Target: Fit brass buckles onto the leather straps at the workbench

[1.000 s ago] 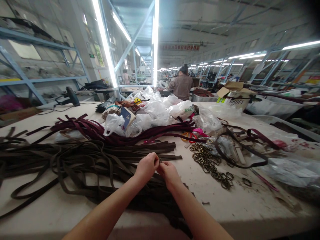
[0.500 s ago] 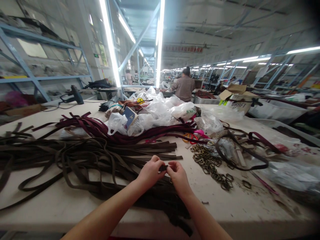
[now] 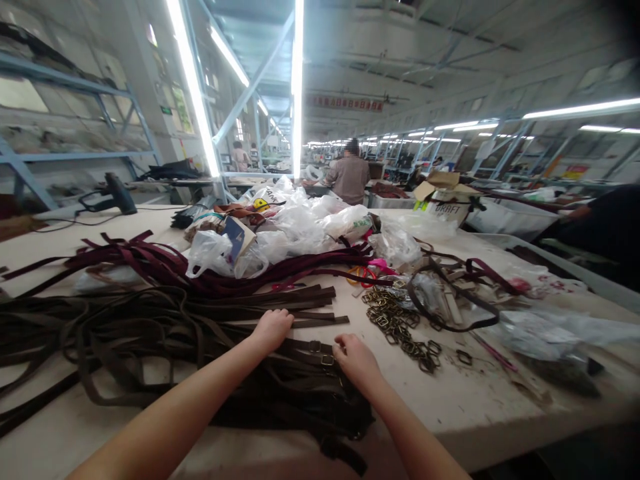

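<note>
A dark brown strap (image 3: 300, 345) stretches between my two hands above the pile of similar straps. My left hand (image 3: 274, 329) is closed over it, with the fingertips curled down out of sight. At the strap's end, the closed fingers of my right hand (image 3: 356, 359) meet its tip. A metal slider buckle (image 3: 315, 346) sits on this strap just left of my right fingers. Another buckle (image 3: 327, 361) shows right below, among the straps. Brown straps (image 3: 150, 333) lie heaped under and left of my left hand. Right of my right hand is a pile of brass-coloured buckles (image 3: 395, 321).
Maroon straps (image 3: 145, 263) and white plastic bags (image 3: 300, 223) lie farther back on the table (image 3: 450, 407). A heat gun-like tool (image 3: 120, 195) stands at the back left. A lone buckle (image 3: 464, 357) and a pink-handled tool (image 3: 495, 352) lie at right. A co-worker (image 3: 349, 175) stands beyond.
My hands have moved apart: the left went left along the strap, the right stayed by its end. The buckle on the strap now shows between them. The view has turned slightly right.
</note>
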Available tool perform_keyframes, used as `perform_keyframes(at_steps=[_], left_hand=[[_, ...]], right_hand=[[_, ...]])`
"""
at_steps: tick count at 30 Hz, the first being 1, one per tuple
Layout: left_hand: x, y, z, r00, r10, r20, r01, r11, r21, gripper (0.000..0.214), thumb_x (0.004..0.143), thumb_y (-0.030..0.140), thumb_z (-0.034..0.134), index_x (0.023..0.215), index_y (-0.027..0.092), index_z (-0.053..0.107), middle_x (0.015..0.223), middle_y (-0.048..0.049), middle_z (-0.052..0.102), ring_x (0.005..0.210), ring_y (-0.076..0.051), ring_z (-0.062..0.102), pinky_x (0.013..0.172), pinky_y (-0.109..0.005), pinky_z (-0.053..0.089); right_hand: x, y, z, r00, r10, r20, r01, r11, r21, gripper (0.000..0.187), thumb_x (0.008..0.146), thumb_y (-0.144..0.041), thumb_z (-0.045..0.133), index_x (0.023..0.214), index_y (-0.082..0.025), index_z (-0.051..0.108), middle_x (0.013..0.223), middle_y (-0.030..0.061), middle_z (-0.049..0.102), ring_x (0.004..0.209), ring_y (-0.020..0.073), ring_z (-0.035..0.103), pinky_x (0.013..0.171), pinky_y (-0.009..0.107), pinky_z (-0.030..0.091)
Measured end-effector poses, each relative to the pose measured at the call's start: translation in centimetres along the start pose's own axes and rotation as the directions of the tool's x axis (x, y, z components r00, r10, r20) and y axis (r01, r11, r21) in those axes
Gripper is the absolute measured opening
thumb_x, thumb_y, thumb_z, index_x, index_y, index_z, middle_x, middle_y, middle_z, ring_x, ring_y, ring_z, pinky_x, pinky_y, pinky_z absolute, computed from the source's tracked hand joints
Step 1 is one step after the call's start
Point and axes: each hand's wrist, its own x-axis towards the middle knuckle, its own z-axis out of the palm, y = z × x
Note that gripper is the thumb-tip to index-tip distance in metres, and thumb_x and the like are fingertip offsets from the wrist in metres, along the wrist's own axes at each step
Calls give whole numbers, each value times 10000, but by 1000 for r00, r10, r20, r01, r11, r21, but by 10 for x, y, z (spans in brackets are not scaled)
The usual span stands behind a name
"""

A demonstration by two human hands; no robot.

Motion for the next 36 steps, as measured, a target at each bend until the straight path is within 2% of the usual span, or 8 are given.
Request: perform_keyframes(at_steps=[5, 13, 20, 26, 28, 29, 32, 36], left_hand=[[22, 30, 9, 994, 112, -11, -113, 993, -42, 195, 795, 84, 411, 855, 112, 594, 868, -152, 600, 845, -255, 569, 768, -380, 405], [43, 81, 8, 993, 121, -10, -120, 968, -219, 217, 800, 162, 409, 914, 174, 594, 905, -92, 631, 822, -204, 598, 724, -286, 434], [24, 86, -14, 998, 55, -1, -46, 819, -571, 215, 775, 267, 438, 891, 204, 607, 859, -38, 649, 784, -187, 582, 665, -252, 407], [11, 78, -25, 995, -56, -79, -22, 672, -741, 247, 767, 366, 453, 815, 168, 592, 678, 3, 587, 615, -139, 509, 565, -231, 365], [7, 77, -30, 990, -111, -86, 0, 610, -793, 278, 760, 391, 460, 829, 152, 585, 643, 11, 557, 586, -129, 485, 553, -230, 365], [5, 76, -33, 989, -125, -79, 6, 572, -820, 293, 757, 395, 463, 855, 147, 584, 642, 13, 549, 578, -124, 478, 548, -229, 367], [-4, 74, -42, 993, -111, -49, 11, 484, -875, 310, 746, 388, 473, 880, 131, 582, 634, 15, 535, 559, -113, 462, 539, -224, 369], [-17, 67, -47, 995, -96, -42, 11, 493, -870, 271, 750, 384, 469, 763, 133, 570, 577, 30, 496, 540, -99, 437, 518, -208, 344]], right_hand=[[5, 25, -6, 1000, -7, 13, 6, 995, 100, 200, 772, -199, 456, 900, -159, 604, 864, 71, 619, 809, 181, 563, 717, 252, 387], [34, 85, -47, 946, 169, -276, -245, 932, -268, 221, 820, -215, 437, 988, -135, 555, 968, 117, 574, 837, 220, 559, 697, 294, 369], [62, 99, -55, 923, 297, -245, -328, 939, -99, 80, 731, -176, 523, 727, -134, 590, 821, 121, 590, 779, 241, 560, 643, 314, 349], [37, 71, -55, 947, 258, -192, -204, 943, 262, 172, 765, -326, 494, 779, -165, 553, 713, 22, 582, 669, 151, 538, 589, 252, 379], [25, 43, -51, 966, 249, -77, -152, 779, 609, 237, 737, -400, 534, 787, -168, 531, 627, -15, 540, 554, 121, 493, 511, 231, 361], [19, 27, -48, 975, 224, -1, -138, 603, 786, 270, 698, -421, 584, 766, -168, 521, 588, -30, 511, 512, 107, 458, 483, 223, 342], [6, -18, -39, 981, 126, 145, -169, 205, 964, 345, 589, -425, 700, 695, -166, 498, 516, -56, 457, 461, 75, 385, 449, 200, 291], [-4, -48, -32, 983, 66, 174, -184, 204, 962, 359, 585, -430, 712, 727, -154, 532, 569, -43, 499, 478, 72, 417, 451, 192, 311]])
